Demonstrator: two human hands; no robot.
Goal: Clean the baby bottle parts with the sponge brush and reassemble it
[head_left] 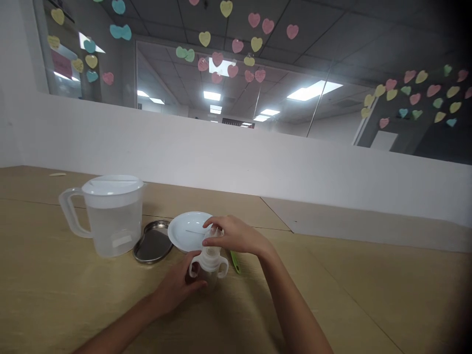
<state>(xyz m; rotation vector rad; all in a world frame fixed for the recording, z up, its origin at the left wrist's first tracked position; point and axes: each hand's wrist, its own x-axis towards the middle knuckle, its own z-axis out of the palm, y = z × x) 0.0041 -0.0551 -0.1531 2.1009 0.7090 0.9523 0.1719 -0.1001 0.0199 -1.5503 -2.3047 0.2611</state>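
Observation:
A translucent baby bottle with a handle on each side stands upright on the table in front of me. My left hand is closed around its lower left side, by the left handle. From above, my right hand grips the clear cap at the top of the bottle between thumb and fingers. The cap sits over or just above the bottle's neck; I cannot tell whether it is seated. Part of the bottle's body is hidden by my left fingers. Just behind the bottle is a white plate with a thin line-like thing on it.
A large lidded plastic pitcher holding clear liquid stands at the left. Between it and the plate lies a metal kidney-shaped tray. A green handle pokes out beside the bottle. Behind the table rises a white wall below a window.

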